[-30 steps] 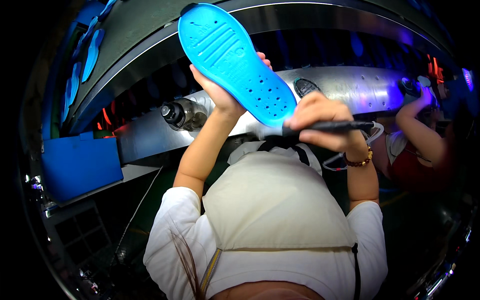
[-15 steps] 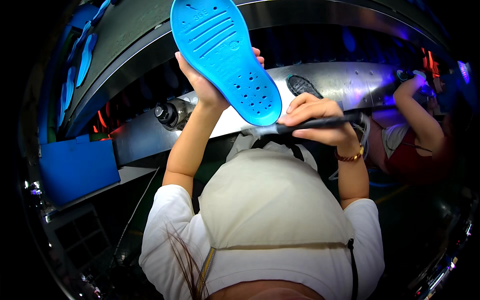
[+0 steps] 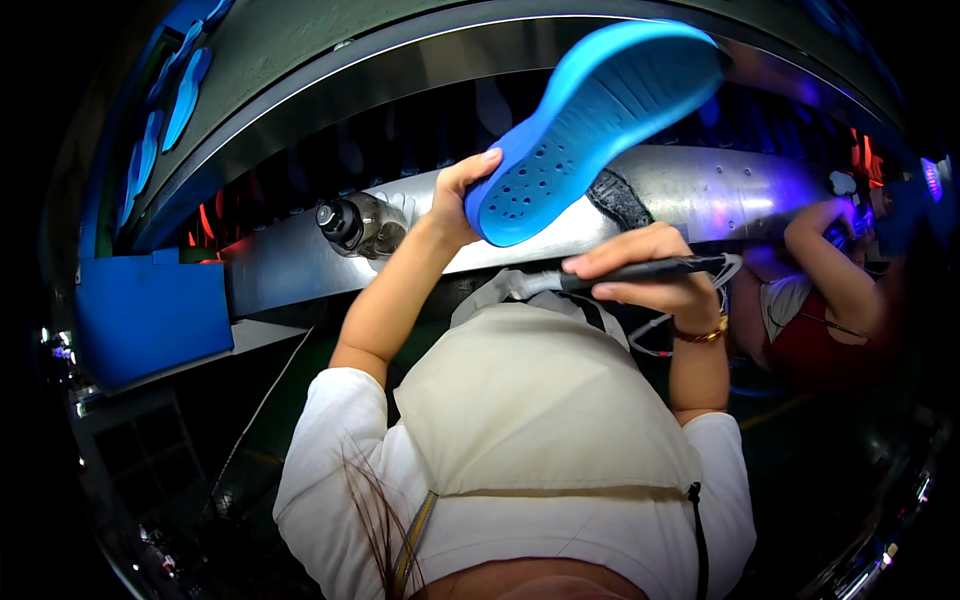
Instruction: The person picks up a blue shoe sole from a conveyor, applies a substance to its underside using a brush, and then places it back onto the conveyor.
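My left hand is closed on the narrower end of a bright blue shoe insole, which has small holes at that end and long grooves at the wider end. The insole is raised over the metal bench, tilted with its wide end up to the right. Lower and to the right, my right hand grips a black pen-shaped tool with a pale tip pointing left and a white cord at its back end. The tip is apart from the insole.
A dark-capped bottle stands at the left of the metal bench. A black sole-shaped piece lies behind my right hand. A blue box is at far left, blue insoles above it. Another person's arm works at right.
The insole has turned and swung right, its wide end now up to the right. My left hand has shifted right and lower, onto the narrow end. The tool has come away from the insole.
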`<state>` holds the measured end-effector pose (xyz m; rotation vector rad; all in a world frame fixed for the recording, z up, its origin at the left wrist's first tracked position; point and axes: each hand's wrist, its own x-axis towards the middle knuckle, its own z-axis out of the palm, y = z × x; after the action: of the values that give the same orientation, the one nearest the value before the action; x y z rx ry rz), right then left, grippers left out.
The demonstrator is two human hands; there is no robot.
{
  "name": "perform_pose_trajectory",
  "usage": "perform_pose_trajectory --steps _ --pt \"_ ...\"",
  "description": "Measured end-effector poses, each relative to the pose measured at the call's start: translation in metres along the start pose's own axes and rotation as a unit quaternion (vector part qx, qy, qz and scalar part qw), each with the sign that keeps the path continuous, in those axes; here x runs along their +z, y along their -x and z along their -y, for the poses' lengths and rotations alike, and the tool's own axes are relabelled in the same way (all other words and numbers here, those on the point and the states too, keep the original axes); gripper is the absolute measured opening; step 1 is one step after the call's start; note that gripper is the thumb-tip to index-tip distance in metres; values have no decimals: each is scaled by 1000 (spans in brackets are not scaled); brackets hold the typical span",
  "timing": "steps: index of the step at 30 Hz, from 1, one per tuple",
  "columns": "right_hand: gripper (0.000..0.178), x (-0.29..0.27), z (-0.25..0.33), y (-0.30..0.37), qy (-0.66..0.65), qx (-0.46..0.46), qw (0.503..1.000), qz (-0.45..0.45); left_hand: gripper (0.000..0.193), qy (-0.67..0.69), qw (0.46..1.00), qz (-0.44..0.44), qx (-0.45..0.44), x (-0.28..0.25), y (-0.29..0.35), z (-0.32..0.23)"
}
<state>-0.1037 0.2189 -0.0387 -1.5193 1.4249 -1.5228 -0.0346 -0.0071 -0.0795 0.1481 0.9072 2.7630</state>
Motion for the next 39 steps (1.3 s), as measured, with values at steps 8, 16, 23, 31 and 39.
perform_pose_trajectory --steps 8,16,23,31,39 --pt "23 -8 15 -14 69 36 994 79 61 -161 955 -108 -226 26 -2 -18" --pt "22 -28 31 -9 124 23 988 90 70 -246 935 -102 -233 34 7 -25" --pt "21 -36 18 -5 98 18 994 44 67 -236 937 -164 -197 34 17 -37" --pt "23 -37 3 6 43 94 989 -102 52 -144 964 -171 -142 10 26 -50" --pt "21 -20 35 -2 -17 -49 975 -217 59 142 988 21 51 -11 0 -33"
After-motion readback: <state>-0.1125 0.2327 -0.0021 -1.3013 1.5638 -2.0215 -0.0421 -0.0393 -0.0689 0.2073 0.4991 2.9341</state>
